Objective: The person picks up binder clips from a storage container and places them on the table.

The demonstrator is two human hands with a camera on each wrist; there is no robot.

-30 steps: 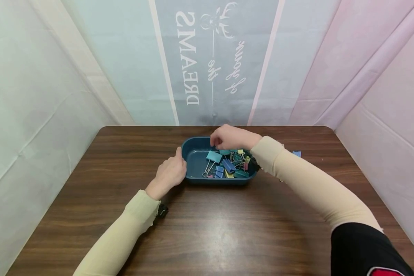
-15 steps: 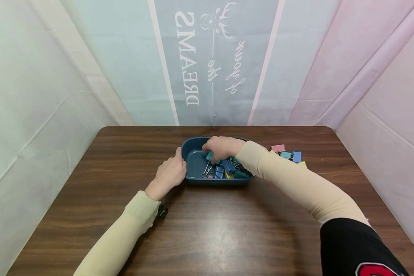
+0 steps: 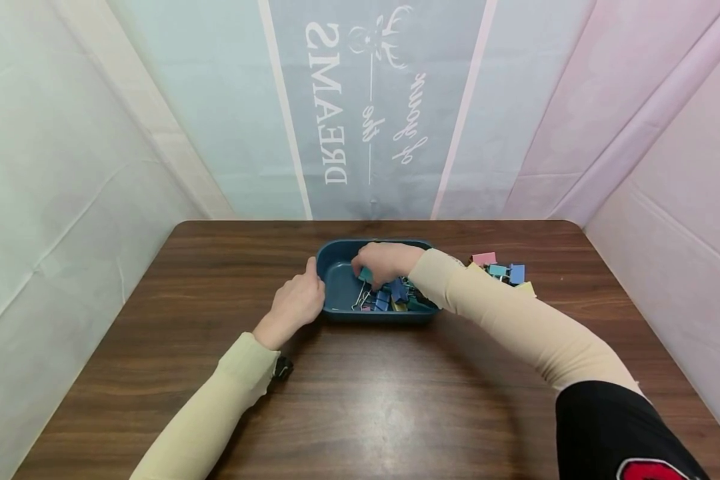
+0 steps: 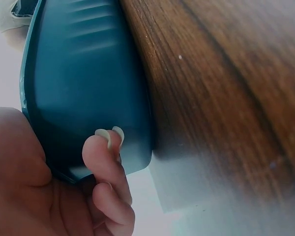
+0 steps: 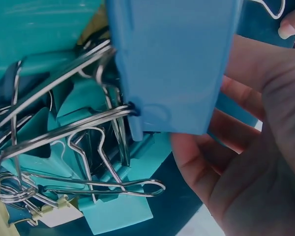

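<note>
Holding the tray [image 3: 339,288] at its left end, my left grip [image 3: 300,295] has one finger stretched along the rim and the others curled against the outer wall. My right grip [image 3: 387,261] reaches down into the tray, fingers and thumb bent round a teal clip [image 3: 366,275] that shows between them. The teal clip lies near the middle of the tray, its wire handles slanting toward the near wall.

Just under my right palm sits a blue clip [image 5: 177,64], large in the right wrist view and apart from the pinch. Other clips [image 5: 115,214], mostly teal, crowd beside it in a tangle of silver wires; my hand and cuff hide part of the heap. The tray's left part shows bare floor.

The tray rests on the bench [image 3: 372,407], toward the far edge. Right of it, on the wood, lies a second group: a pink clip [image 3: 484,259], a blue one and some yellow, partly covered by my cream sleeve [image 3: 504,313]. Behind hangs a pale cloth [image 3: 360,193] with mirrored lettering.
</note>
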